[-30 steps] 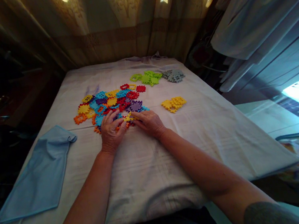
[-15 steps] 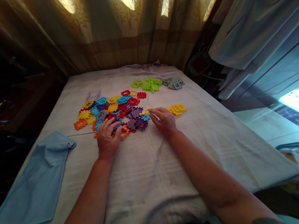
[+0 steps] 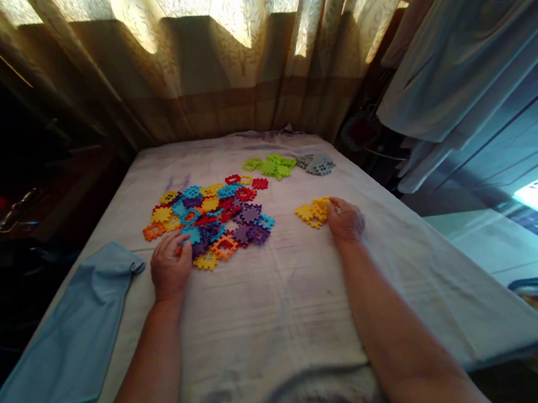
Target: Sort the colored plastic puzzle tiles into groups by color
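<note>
A mixed heap of toothed plastic interlocking tiles (image 3: 211, 220) lies on the cloth, in purple, blue, red, orange and yellow. At its near left edge is my left hand (image 3: 172, 263), fingers curled and pressed together; whatever is in them is hidden. A yellow openwork tile (image 3: 206, 260) lies just right of that hand. My right hand (image 3: 346, 218) is at the right side of a small pile of yellow tiles (image 3: 312, 213), thumb and fingers pinched on a yellow tile at the pile's edge. The fingers partly cover that tile.
Green tiles (image 3: 274, 166) and grey tiles (image 3: 317, 165) form separate groups farther back. A folded light-blue cloth (image 3: 72, 338) lies at the left on the pale tablecloth (image 3: 276, 315). Behind the table hangs a curtain (image 3: 199, 70); at the right hang pale fabrics (image 3: 435, 62).
My right hand has moved right from the mixed heap to the yellow pile, carrying a yellow tile. My left hand has shifted left, off the heap's near side, and the view has tilted up slightly.
</note>
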### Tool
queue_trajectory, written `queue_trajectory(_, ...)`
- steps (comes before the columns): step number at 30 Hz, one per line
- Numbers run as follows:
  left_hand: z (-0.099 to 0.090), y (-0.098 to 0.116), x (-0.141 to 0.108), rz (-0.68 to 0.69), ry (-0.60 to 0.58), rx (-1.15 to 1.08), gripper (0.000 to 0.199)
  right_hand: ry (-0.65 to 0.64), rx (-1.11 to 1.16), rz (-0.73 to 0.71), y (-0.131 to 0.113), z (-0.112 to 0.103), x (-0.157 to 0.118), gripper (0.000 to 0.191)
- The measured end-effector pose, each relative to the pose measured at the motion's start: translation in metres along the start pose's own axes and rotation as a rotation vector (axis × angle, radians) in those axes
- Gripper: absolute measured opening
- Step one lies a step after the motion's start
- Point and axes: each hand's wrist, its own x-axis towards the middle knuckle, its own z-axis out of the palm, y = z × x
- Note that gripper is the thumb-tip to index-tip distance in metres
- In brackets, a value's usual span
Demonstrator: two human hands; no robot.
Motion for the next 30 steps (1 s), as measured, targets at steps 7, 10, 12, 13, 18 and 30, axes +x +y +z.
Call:
queue_trajectory(7, -0.018, -0.013, -0.010, -0.010, -0.193, 0.045, 0.025, 0.001, -0.017, -0.019, 0.002, 0.004, -0.001, 0.036)
queue_trajectory(10, -0.023, -0.006, -0.014, 0.050, -0.267, 0.137, 0.023, 0.026, -0.019, -0.044, 0.003, 0.006, -0.002, 0.034)
queue_trajectory(12, -0.026, 0.001, -0.016, 0.084, -0.346, 0.198, 0.023, 0.052, -0.011, -0.066, 0.005, 0.008, -0.001, 0.033)
queue_trajectory(13, -0.027, 0.004, -0.016, 0.094, -0.395, 0.223, 0.024, 0.064, -0.005, -0.073, 0.006, 0.009, -0.001, 0.033)
queue_trajectory(18, -0.029, 0.010, -0.018, 0.128, -0.475, 0.288, 0.023, 0.071, 0.049, -0.106, 0.007, 0.015, 0.001, 0.033)
queue_trajectory(30, -0.021, 0.004, -0.013, 0.184, -0.229, 0.116, 0.025, 0.078, 0.180, -0.257, -0.017, 0.009, -0.012, 0.030)
